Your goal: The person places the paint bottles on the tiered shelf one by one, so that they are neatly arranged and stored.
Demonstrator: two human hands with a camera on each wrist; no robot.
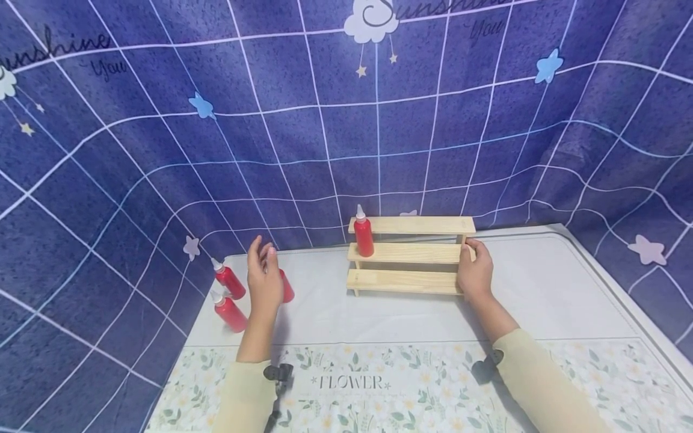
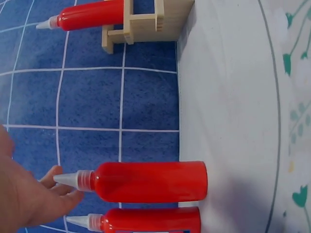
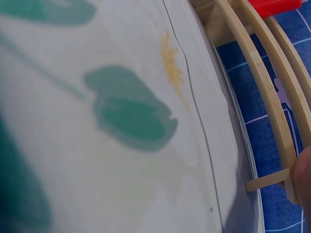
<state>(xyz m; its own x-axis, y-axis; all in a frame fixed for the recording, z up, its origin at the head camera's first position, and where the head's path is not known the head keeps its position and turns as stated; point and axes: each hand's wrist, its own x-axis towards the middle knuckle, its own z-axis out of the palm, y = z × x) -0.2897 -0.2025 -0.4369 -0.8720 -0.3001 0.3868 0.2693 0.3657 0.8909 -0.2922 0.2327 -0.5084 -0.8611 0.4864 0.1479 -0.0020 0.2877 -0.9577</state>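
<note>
A three-tier wooden rack [image 1: 417, 251] stands on the table, a red squeeze bottle [image 1: 364, 236] with a white nozzle upright at the left end of its middle tier. My right hand [image 1: 476, 270] grips the rack's right end; the right wrist view catches only its edge. My left hand [image 1: 264, 279] is beside another red bottle [image 2: 153, 182], partly hidden behind it in the head view. Its loosely bent fingers are near that bottle's nozzle and do not close round it. Two more red bottles, a rear one [image 1: 230, 281] and a front one [image 1: 231, 313], stand to its left.
A white table cover [image 1: 319, 319] with a floral band lies under everything. A blue grid-patterned curtain [image 1: 346, 132] rises right behind the rack and along both sides. The bottles at the left stand close to the curtain.
</note>
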